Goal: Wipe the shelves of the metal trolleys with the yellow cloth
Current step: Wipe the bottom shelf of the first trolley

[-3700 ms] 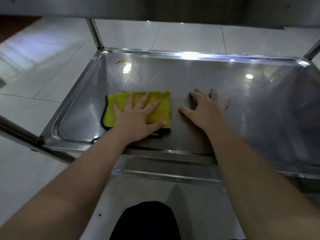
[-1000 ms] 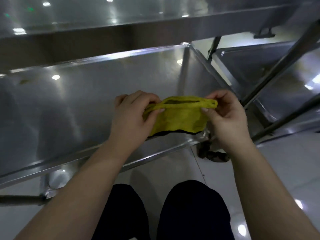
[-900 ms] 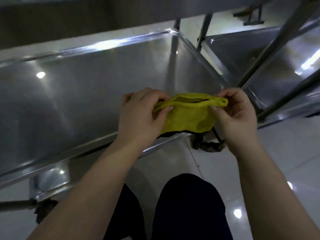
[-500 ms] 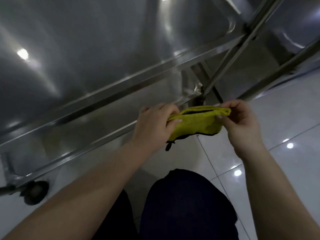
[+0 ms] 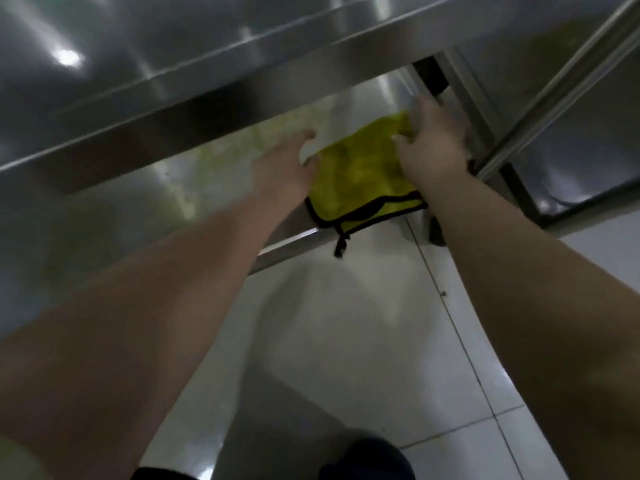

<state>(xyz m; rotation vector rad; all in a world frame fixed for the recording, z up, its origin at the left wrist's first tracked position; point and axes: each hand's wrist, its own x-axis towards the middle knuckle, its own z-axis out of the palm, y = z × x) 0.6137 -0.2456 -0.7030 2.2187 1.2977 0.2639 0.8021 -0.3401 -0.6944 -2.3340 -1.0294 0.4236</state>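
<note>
Closest in, a dark-trousered knee (image 5: 367, 459) pokes in at the bottom edge, over a white tiled floor (image 5: 346, 341). Both bare forearms reach forward from there to the lower shelf (image 5: 121, 237) of a steel trolley, which is basically a shallow tray with a raised rim. The one thing sitting in that tray is the yellow cloth (image 5: 360, 171), at its near right corner. It's folded, with its black-trimmed edge lapping over the front rim and a little black loop (image 5: 341, 245) dangling off. The right hand (image 5: 433, 150) has its fingers curled into the cloth's far right corner, bunching it. The left hand (image 5: 284, 164) is up against the cloth's left edge, but it's motion-blurred, so can't tell if it grips or just lies flat. Yellowish-green streaks (image 5: 221, 157) show on the metal left of the cloth; smear or reflection, can't say. The upper shelf (image 5: 173, 46) hangs over the back of it all, and a second trolley (image 5: 571, 174) stands just beside on the right.
</note>
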